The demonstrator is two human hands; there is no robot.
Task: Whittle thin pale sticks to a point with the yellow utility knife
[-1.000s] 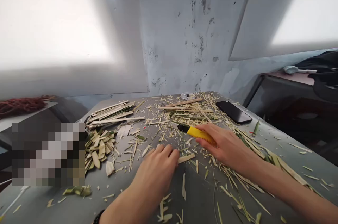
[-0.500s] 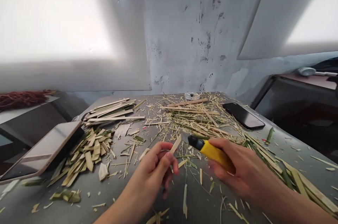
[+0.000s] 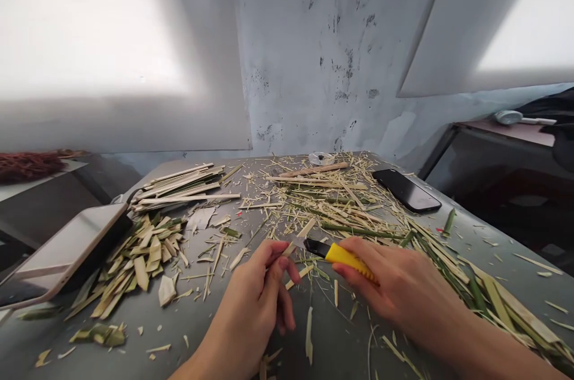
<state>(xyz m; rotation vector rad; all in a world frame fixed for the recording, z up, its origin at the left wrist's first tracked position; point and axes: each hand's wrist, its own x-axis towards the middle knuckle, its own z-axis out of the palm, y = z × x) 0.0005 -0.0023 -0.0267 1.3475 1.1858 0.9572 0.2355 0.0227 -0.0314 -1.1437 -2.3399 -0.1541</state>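
Strip (image 3: pixel 307 227): one, pale wood, narrow, flat, straight-edged; held above the middle of the worktop, slanting up and away from the person. Held in the left hand (image 3: pixel 253 299), thumb and forefinger pinching its near end, remaining fingers loosely curled.

Knife (image 3: pixel 344 257): one, yellow handle, black nose, short blade pointing left. Held in the right hand (image 3: pixel 394 275), fingers wrapped around the handle. Blade lies across the strip; depth of any cut cannot be told.

Worktop (image 3: pixel 121 362): grey, smooth, littered with shavings. On it: a stack of long sticks (image 3: pixel 183 189), back left; a heap of short flat pieces (image 3: pixel 152 254), pale and green, in front of it; a tangle of thin splints (image 3: pixel 332 204), back centre; a clear spool (image 3: pixel 321 158), far edge; a black phone (image 3: pixel 408 190), right; a second phone (image 3: pixel 63 248), propped at left.

Room: grey-blue wall (image 3: pixel 291 69), dark-flecked; bright white panels either side; reddish cords (image 3: pixel 27 166) on a side table, left.
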